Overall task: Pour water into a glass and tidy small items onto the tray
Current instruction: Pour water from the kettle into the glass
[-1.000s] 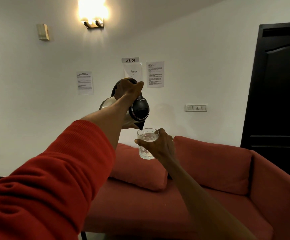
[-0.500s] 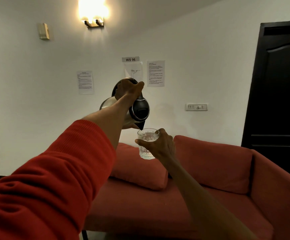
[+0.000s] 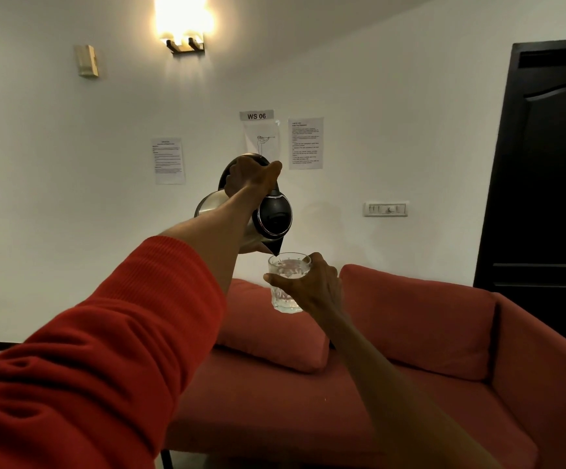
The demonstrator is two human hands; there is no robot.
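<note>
Little has shifted over the last second: both arms hold the same raised pose, the kettle tipped as before and the glass under its spout, only the whole view sitting a touch lower against the wall. At 8 o'clock a red sleeve [image 3: 82, 360] fills the corner, pushed up the forearm. On the wall at 10 o'clock hangs a printed notice [image 3: 169, 160], with a lit wall lamp [image 3: 184, 28] at 12 o'clock above it. Just left of centre the left hand [image 3: 251, 179] has its fingers wrapped tight round the handle of the steel electric kettle [image 3: 273, 218], which is tilted with its black lid facing the camera and its spout pointing down. Directly below the spout, touching or nearly touching the rim, sits the cut-glass tumbler [image 3: 288, 282], upright and holding clear water, lifted in the air in front of the red sofa [image 3: 410, 333]. The right hand [image 3: 312, 286] grips the tumbler from its right side, thumb across the front and fingers curled behind it. At 3 o'clock a switch plate [image 3: 385, 208] is set in the wall, and a dark door [image 3: 552, 181] stands at the far right.
</note>
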